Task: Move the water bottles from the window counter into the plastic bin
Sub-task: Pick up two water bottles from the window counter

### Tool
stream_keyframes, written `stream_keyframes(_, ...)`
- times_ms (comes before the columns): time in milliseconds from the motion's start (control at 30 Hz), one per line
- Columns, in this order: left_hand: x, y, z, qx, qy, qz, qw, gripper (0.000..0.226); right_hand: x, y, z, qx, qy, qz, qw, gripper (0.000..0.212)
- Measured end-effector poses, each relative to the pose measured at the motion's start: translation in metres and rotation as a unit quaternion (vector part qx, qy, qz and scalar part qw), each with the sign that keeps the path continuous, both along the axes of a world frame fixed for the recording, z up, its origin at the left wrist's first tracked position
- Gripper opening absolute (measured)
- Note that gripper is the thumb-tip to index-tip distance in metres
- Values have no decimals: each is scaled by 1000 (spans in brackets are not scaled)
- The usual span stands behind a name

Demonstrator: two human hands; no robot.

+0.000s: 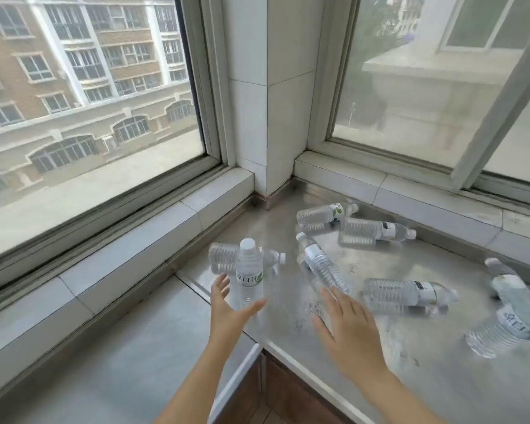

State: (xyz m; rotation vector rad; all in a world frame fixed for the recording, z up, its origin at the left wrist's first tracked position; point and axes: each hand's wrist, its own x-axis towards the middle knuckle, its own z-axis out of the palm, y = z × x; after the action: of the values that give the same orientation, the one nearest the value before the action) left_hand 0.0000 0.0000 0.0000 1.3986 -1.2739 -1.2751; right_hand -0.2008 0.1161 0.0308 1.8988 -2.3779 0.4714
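Several clear water bottles lie scattered on the steel window counter. One bottle stands upright near the counter's left edge, with another bottle lying behind it. My left hand is spread open just in front of the upright bottle, fingers on both sides of its base without closing on it. My right hand hovers flat and open over the counter, fingertips near the bottom of a lying bottle. More bottles lie at the back, in the middle and at the right. No plastic bin is in view.
The counter sits in a corner between two windows, with a tiled pillar at the back. A tiled sill runs along the left window. Below the counter's front edge is a brown cabinet.
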Motion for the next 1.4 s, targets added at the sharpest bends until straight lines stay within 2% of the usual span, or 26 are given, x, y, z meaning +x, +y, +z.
stream_keyframes(167,-4,-38,-26,36,-17,-30,999,80,-17,-43,-9,-11,-10,-35,999,56)
stream_keyframes(267,-8,-51,-37,35,-14,-53,998,75,-30,-68,-18,-2,-4,-46,999,54)
stream_keyframes(433,-22,-63,-40,31,-15,-65,997,72,-55,-109,-34,71,-95,-89,989,58)
stream_keyframes(533,-29,-66,-34,33,-32,-53,998,70,-70,-134,-42,119,-136,-110,977,71)
stream_keyframes(733,-52,-76,-15,60,-63,-48,995,72,-97,-186,-54,207,-264,-171,926,93)
stream_keyframes(867,-65,-82,-9,76,-67,-38,994,66,-102,-205,-61,240,-277,-161,916,86)
stream_keyframes(1133,-77,-83,15,84,-61,-1,995,65,-111,-197,-51,186,-379,-150,894,79)
stream_keyframes(1300,-80,-71,32,90,-44,25,995,73,-110,-180,-32,125,-469,-114,867,79)
stream_keyframes(1400,-81,-58,46,88,-25,60,994,69,-104,-169,-12,96,-497,-76,859,79)
